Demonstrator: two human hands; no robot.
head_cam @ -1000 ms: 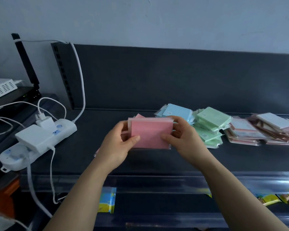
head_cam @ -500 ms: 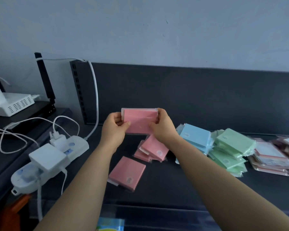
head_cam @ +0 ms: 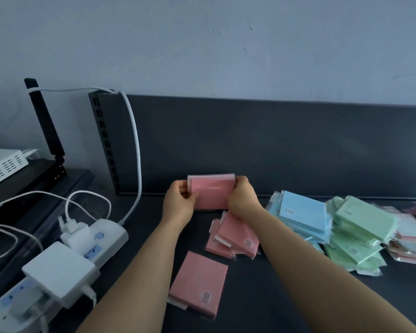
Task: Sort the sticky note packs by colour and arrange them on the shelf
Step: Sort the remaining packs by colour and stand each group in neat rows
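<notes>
— Pink, film-wrapped: left hand [head_cam: 178, 205] grips one end of the stack [head_cam: 211, 193], right hand [head_cam: 243, 200] the other, fingers curled round; it stands upright on the shelf [head_cam: 274, 296], near the back panel [head_cam: 274, 145].
— Handling?
— Light and block-stiff, I'd judge; the film is slick, so squeeze the ends.
— Changed?
— Half a second ago it hung higher. Blue packs [head_cam: 303, 212] and green packs [head_cam: 363, 219] lie rightward.
</notes>
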